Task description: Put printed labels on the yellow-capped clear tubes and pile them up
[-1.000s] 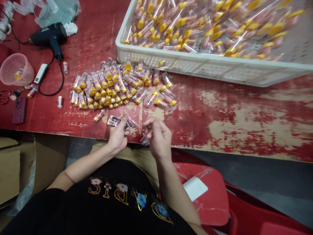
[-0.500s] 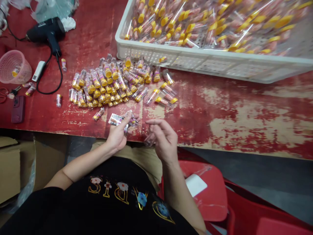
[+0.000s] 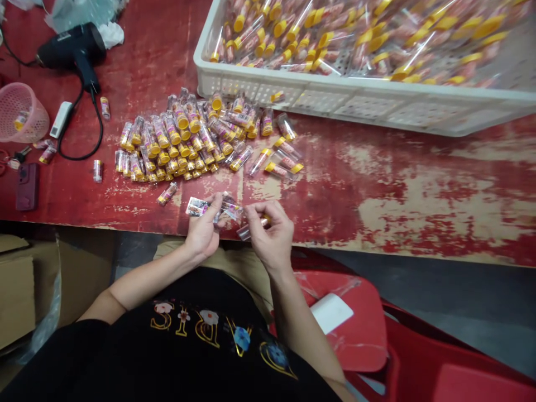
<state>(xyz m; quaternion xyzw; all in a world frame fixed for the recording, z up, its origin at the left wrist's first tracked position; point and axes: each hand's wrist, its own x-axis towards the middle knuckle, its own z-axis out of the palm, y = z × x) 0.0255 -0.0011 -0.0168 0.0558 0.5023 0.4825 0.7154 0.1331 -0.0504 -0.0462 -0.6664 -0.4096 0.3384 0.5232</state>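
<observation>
My left hand (image 3: pixel 203 233) is closed, with the thumb pressed on several printed plastic sleeves (image 3: pixel 195 206) near the table's front edge. Part of this bundle, a shiny clear piece (image 3: pixel 231 209), sticks out to the right. My right hand (image 3: pixel 273 233) is curled around a small clear tube with a yellow cap (image 3: pixel 244 232). Its thumb and forefinger come up against the right end of the clear piece; whether they pinch it I cannot tell. Beyond the hands lies a pile of labelled yellow-capped tubes (image 3: pixel 184 137). To its right are several tubes without printed sleeves (image 3: pixel 287 162).
A white perforated crate (image 3: pixel 335 97) full of yellow-capped tubes spans the back right. At left are a black heat gun (image 3: pixel 73 50) with a looping cord, a pink basket (image 3: pixel 36 120) and a phone (image 3: pixel 27 187). A red stool (image 3: pixel 360 335) stands at my right.
My right hand has moved left, up to the sleeves in my left hand. The tube in it shows more clearly now. The whole view has shifted slightly.
</observation>
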